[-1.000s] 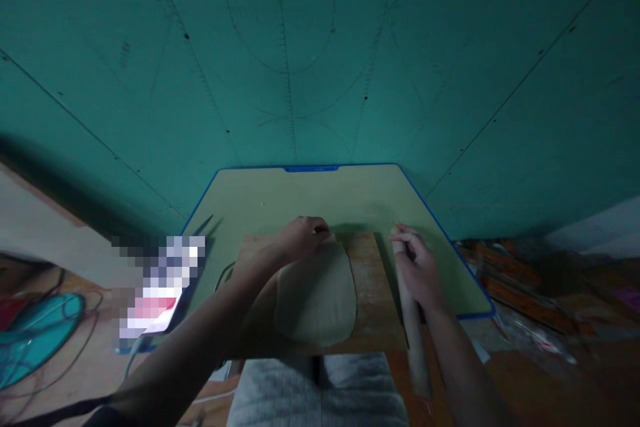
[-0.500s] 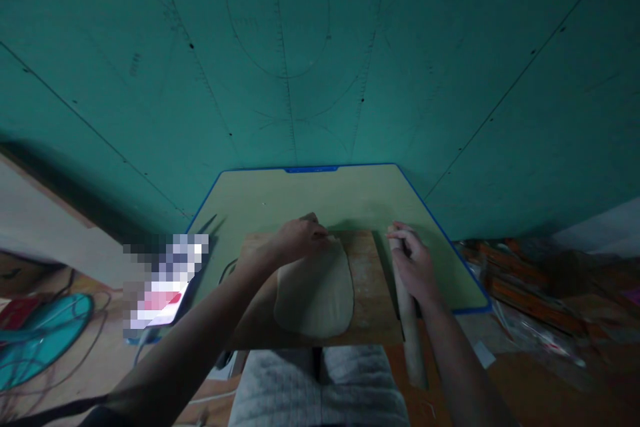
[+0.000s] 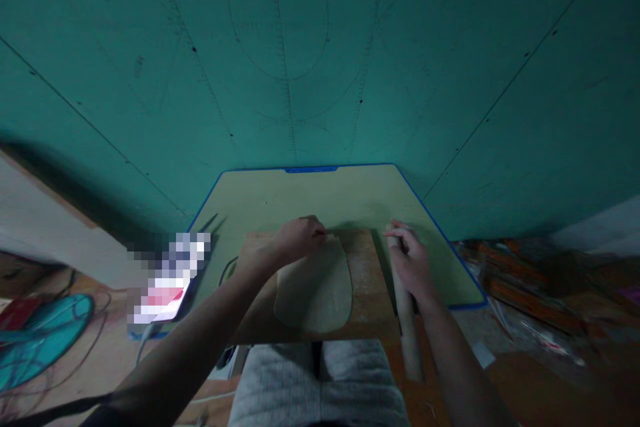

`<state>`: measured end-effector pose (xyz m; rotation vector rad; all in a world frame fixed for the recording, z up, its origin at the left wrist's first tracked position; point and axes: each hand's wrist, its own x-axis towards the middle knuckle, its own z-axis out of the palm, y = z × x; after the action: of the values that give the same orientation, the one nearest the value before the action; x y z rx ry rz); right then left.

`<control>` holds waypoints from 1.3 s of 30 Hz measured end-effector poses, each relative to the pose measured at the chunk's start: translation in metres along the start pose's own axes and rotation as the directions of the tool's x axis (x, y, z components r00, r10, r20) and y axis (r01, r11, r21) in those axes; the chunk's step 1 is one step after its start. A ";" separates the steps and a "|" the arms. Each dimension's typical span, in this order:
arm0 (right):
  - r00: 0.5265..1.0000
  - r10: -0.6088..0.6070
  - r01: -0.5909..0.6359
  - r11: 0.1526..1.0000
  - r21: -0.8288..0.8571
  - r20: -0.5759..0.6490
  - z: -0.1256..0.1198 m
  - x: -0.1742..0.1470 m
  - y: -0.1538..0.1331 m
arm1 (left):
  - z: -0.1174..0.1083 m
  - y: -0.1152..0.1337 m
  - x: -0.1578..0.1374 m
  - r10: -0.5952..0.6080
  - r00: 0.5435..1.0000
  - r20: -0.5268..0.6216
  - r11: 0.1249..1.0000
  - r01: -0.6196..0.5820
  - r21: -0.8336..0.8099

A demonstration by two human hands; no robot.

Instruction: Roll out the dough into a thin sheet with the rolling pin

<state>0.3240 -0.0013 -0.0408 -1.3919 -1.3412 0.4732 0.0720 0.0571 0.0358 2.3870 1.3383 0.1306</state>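
While gripping rolling pin (image 3: pixel 407 320) in right hand (image 3: pixel 412 259), handle dough sheet (image 3: pixel 315 290) gently with curled left hand (image 3: pixel 302 238) — cannot tell whether pinching.

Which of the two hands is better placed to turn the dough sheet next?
Probably the left hand: it is at the far edge of the dough sheet, while the right hand grips the rolling pin.
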 end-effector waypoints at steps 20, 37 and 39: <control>1.000 0.008 -0.008 1.000 -0.022 0.004 0.000 -0.001 -0.002 | 0.034 0.001 -0.008 0.306 0.937 -0.172 0.898 -0.223 0.380; 0.986 0.163 -0.157 0.981 0.110 -0.044 -0.006 0.006 0.002 | 0.039 0.043 -0.044 0.146 0.947 -0.286 0.964 -0.071 0.256; 0.967 0.242 -0.227 0.958 0.173 -0.075 -0.009 0.009 -0.004 | 0.039 0.058 -0.059 0.066 0.939 -0.338 0.997 -0.047 0.063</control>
<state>0.3329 0.0020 -0.0308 -1.4247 -1.0406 0.6522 0.0969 -0.0307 0.0295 2.5321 1.4343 0.5534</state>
